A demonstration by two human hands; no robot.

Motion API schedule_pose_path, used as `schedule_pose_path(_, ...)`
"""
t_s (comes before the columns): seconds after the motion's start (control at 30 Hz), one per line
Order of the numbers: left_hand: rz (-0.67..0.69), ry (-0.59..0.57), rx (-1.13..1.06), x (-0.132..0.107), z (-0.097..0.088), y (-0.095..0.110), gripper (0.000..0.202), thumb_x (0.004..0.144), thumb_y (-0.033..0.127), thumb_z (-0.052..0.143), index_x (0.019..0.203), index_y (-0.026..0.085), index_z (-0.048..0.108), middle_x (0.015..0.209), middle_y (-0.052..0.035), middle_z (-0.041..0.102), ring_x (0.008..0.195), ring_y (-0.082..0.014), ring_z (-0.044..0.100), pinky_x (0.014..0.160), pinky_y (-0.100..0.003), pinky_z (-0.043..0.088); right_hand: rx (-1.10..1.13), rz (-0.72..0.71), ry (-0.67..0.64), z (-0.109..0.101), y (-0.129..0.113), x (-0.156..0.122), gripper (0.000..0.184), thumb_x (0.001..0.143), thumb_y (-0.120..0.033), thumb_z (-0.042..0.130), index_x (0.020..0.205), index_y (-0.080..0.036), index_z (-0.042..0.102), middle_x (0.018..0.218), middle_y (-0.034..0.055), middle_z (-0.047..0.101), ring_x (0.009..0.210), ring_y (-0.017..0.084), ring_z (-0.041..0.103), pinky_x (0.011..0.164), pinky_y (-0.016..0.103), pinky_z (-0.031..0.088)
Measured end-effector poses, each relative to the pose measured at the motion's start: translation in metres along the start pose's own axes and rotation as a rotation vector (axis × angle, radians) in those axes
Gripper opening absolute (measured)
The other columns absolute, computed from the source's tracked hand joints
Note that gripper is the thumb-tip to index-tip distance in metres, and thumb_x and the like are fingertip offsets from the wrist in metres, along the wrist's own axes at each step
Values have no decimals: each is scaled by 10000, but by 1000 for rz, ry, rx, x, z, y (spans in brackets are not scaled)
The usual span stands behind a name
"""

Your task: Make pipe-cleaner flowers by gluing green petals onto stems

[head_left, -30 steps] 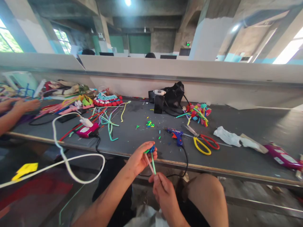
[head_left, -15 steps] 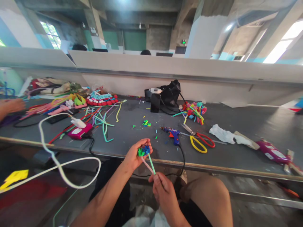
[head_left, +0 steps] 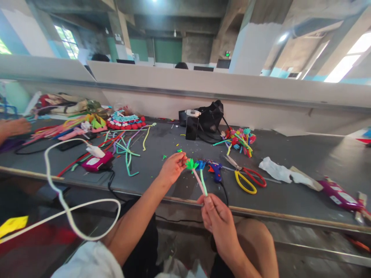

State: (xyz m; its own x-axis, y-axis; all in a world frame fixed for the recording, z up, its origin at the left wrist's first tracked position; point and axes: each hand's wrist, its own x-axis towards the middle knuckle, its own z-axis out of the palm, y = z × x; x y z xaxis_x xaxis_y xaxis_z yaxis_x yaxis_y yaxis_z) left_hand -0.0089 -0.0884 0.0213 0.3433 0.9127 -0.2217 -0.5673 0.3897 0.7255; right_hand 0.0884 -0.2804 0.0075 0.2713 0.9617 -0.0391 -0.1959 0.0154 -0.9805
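Note:
My right hand [head_left: 217,216] is closed round the lower ends of two pipe-cleaner flowers, held up over the table's front edge. One is a green flower [head_left: 191,164] on a pink stem; beside it is a blue flower [head_left: 200,165] on a pale green stem. My left hand [head_left: 174,166] is just left of the green flower, fingers curled together with the tips close to its petals. Whatever those fingers pinch, if anything, is hidden. Behind the blue flower lies a blue glue gun [head_left: 215,172], partly covered. Scissors [head_left: 245,181] with red and yellow handles lie right of it.
Left on the table [head_left: 162,185] are loose pipe cleaners [head_left: 127,148], a purple box [head_left: 97,161] with a white plug and cable, and a person's hand [head_left: 14,129]. A flower bunch [head_left: 240,141], black bag [head_left: 213,116] and phone [head_left: 191,128] stand behind; white tissue [head_left: 275,169] lies right.
Both hands have risen and moved forward, the right one also to the right with the flowers. My left hand, earlier cupped open under the flower heads, now has its fingers curled beside them.

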Motion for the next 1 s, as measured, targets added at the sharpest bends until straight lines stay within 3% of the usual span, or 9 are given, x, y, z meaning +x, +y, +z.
schedule_pose_path(0.13, -60, -29, 2, -8, -8, -23, 39, 812, 143, 636, 809, 110, 657, 668, -41, 665, 629, -158, 677, 710, -311, 548, 41, -49, 68, -4, -4, 15, 430, 858, -613, 590, 863, -183, 590, 556, -93, 283, 457, 61, 215, 392, 172, 179)
schedule_pose_path(0.23, -158, -240, -8, -25, -5, -38, 169, 858, 225, 607, 883, 81, 694, 791, -103, 707, 720, -192, 694, 773, -347, 539, 45, -53, 109, -4, 1, 27, 437, 843, -616, 604, 874, -180, 601, 550, -93, 295, 455, 62, 222, 393, 173, 182)
schedule_pose_path(0.37, -137, -428, -59, -42, 7, -44, 315, 877, 358, 610, 990, 78, 699, 952, -164, 722, 904, -233, 687, 813, -324, 494, 67, -8, 138, -1, 11, 41, 471, 783, -649, 642, 794, -186, 561, 533, -105, 281, 449, 56, 208, 388, 166, 167)
schedule_pose_path(0.5, -130, -439, 29, -44, 8, -44, 347, 862, 386, 639, 1050, 98, 686, 928, -153, 722, 859, -231, 683, 693, -286, 459, 63, 29, 142, 0, 21, 47, 503, 742, -679, 654, 744, -196, 513, 517, -114, 269, 440, 49, 193, 379, 163, 157)
schedule_pose_path(0.6, -105, -431, 83, -40, 4, -43, 345, 845, 378, 666, 1033, 91, 697, 828, -111, 699, 854, -231, 679, 702, -290, 456, -11, 37, 98, -2, 26, 45, 488, 788, -671, 604, 776, -185, 562, 504, -109, 279, 424, 53, 213, 375, 167, 171)
schedule_pose_path(0.73, -79, -420, 139, -37, 0, -42, 250, 801, 352, 723, 835, 107, 690, 672, -40, 618, 837, -208, 667, 675, -253, 444, -168, -6, -7, -8, 28, 43, 444, 818, -617, 608, 814, -173, 623, 608, -19, 536, 528, 106, 477, 460, 201, 384)
schedule_pose_path(0.8, -97, -407, 175, -39, 0, -42, 245, 803, 363, 718, 808, 124, 666, 721, -46, 649, 696, -150, 632, 581, -227, 413, -207, -29, -43, -9, 25, 46, 433, 799, -609, 633, 861, -180, 638, 721, 22, 629, 637, 152, 573, 541, 237, 463)
schedule_pose_path(0.9, -150, -447, 223, -43, 2, -42, 275, 826, 411, 686, 826, 140, 643, 955, -101, 722, 556, -96, 558, 488, -221, 367, -196, -75, -35, -5, 19, 57, 438, 795, -617, 630, 882, -189, 609, 704, 6, 616, 608, 149, 566, 544, 251, 474)
schedule_pose_path(1.0, -107, -492, 211, -46, 3, -39, 270, 836, 406, 677, 826, 140, 633, 1038, -142, 731, 770, -169, 657, 611, -249, 457, -179, -79, -32, 4, 12, 68, 456, 806, -647, 590, 783, -194, 539, 561, -56, 473, 470, 99, 430, 446, 221, 402)
